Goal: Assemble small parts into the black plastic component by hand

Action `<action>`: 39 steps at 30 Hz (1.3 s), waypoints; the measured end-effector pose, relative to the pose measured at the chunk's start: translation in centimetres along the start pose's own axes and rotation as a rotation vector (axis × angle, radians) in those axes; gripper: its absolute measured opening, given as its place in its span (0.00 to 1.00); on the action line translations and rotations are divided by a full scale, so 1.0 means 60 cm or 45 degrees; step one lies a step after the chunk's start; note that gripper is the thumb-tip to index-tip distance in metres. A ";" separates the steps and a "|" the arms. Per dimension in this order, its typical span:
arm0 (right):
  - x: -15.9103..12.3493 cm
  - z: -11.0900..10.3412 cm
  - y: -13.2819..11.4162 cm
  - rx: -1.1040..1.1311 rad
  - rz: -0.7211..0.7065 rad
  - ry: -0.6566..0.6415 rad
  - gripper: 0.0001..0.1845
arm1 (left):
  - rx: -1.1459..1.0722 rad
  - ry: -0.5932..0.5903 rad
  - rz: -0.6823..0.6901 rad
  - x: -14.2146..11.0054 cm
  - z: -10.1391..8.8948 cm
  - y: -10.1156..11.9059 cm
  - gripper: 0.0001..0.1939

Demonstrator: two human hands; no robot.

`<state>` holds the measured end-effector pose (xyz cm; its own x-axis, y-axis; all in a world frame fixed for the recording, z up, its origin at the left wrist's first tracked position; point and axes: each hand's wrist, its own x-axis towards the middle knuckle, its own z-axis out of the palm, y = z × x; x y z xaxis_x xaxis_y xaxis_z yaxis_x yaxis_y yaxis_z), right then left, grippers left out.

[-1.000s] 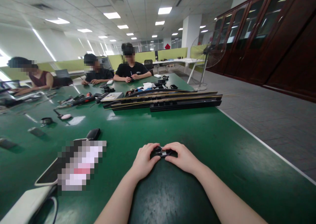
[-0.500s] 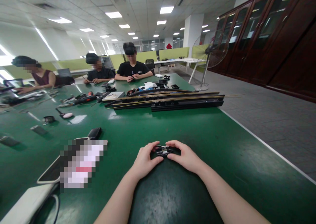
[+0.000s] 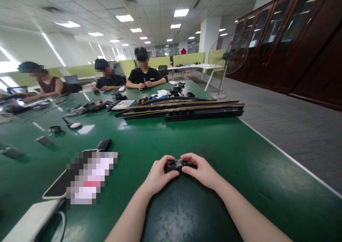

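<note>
Lengthwise left to right, black device [image 3: 176, 165], ends held by fingers [image 3: 190, 170] of left hand [image 3: 159, 173] and right hand [image 3: 203, 171]

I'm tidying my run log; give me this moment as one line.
left hand: holding small black device; right hand: holding its right end; below: green table

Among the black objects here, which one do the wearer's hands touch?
The small black device between the left hand and the right hand. The long black bars lie farther back, untouched.
</note>
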<state>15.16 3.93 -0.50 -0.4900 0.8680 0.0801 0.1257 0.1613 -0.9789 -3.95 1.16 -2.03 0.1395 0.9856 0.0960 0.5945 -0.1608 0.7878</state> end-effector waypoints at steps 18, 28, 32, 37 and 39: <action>0.000 -0.002 0.001 -0.072 0.008 0.000 0.14 | -0.041 -0.054 -0.007 -0.001 -0.006 0.013 0.15; 0.000 -0.001 0.003 -0.075 -0.002 -0.009 0.15 | -0.156 -0.086 0.020 0.000 -0.006 0.020 0.12; 0.000 -0.002 0.004 -0.093 -0.013 -0.017 0.15 | -0.151 -0.085 0.015 -0.001 -0.007 0.022 0.12; -0.002 -0.002 0.001 -0.137 -0.006 -0.023 0.14 | -0.159 -0.088 0.022 -0.002 -0.008 0.022 0.13; -0.002 -0.002 -0.001 -0.151 -0.008 -0.023 0.14 | -0.165 -0.088 0.016 -0.003 -0.009 0.022 0.14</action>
<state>15.33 3.87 -0.44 -0.5065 0.8584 0.0814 0.2232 0.2217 -0.9492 -3.60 0.80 -0.67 0.2029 0.9769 0.0675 0.4858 -0.1602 0.8593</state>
